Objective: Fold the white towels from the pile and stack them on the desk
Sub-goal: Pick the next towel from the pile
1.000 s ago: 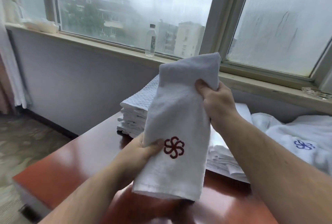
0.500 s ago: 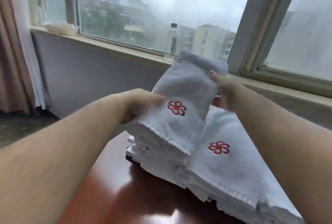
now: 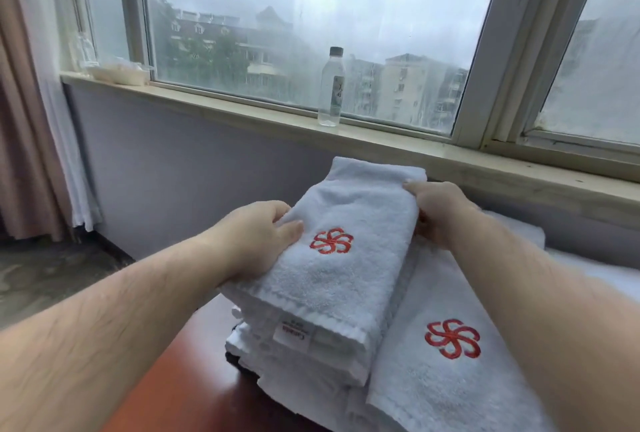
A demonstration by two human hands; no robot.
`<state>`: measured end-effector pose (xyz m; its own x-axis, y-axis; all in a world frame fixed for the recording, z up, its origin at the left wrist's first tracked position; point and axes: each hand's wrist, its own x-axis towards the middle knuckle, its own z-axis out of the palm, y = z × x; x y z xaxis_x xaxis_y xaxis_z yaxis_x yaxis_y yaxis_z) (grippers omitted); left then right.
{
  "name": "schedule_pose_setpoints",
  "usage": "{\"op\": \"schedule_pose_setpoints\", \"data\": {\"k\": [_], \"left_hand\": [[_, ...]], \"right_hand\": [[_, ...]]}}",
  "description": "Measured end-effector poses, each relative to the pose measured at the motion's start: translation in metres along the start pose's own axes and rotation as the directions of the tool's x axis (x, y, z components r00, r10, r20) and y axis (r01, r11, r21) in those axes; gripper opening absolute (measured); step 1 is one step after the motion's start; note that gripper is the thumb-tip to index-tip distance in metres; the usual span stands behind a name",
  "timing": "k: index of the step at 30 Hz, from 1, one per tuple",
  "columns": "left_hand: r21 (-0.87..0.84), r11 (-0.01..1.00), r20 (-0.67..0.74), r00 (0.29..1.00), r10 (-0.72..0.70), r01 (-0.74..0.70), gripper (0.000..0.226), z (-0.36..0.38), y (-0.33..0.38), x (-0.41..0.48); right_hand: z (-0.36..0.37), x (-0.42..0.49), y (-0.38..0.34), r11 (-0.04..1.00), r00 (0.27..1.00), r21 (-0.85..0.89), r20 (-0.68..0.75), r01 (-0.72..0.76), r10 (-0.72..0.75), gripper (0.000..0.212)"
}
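Observation:
A folded white towel with a red flower emblem lies on top of the left stack of folded towels on the reddish-brown desk. My left hand grips its left edge, thumb on top near the emblem. My right hand holds its right edge, fingers curled round the side. A second stack with the same emblem sits just to the right, a little lower.
A clear plastic bottle stands on the windowsill behind the stacks. More white towels lie at the far right behind my right arm. A curtain hangs at the left, with floor below it.
The towel went from hanging upright in both hands to lying flat on the left stack. Both hands moved forward with it and still hold its edges.

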<state>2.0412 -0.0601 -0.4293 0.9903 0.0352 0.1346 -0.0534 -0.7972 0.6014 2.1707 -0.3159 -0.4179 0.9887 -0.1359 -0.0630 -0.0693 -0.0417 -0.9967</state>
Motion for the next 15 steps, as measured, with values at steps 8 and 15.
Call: {"op": "schedule_pose_setpoints", "data": {"k": [8, 15], "left_hand": [[0.072, 0.991, 0.079, 0.99, -0.12, 0.114, 0.038, 0.008, 0.013, 0.025], [0.175, 0.98, -0.095, 0.992, -0.077, 0.092, 0.036, 0.005, 0.02, 0.014]], "right_hand": [[-0.022, 0.007, 0.016, 1.0, 0.958, -0.012, -0.287, -0.009, 0.006, 0.057], [-0.022, 0.011, 0.02, 0.976, 0.914, -0.217, -0.388, 0.032, -0.116, 0.045]]}}
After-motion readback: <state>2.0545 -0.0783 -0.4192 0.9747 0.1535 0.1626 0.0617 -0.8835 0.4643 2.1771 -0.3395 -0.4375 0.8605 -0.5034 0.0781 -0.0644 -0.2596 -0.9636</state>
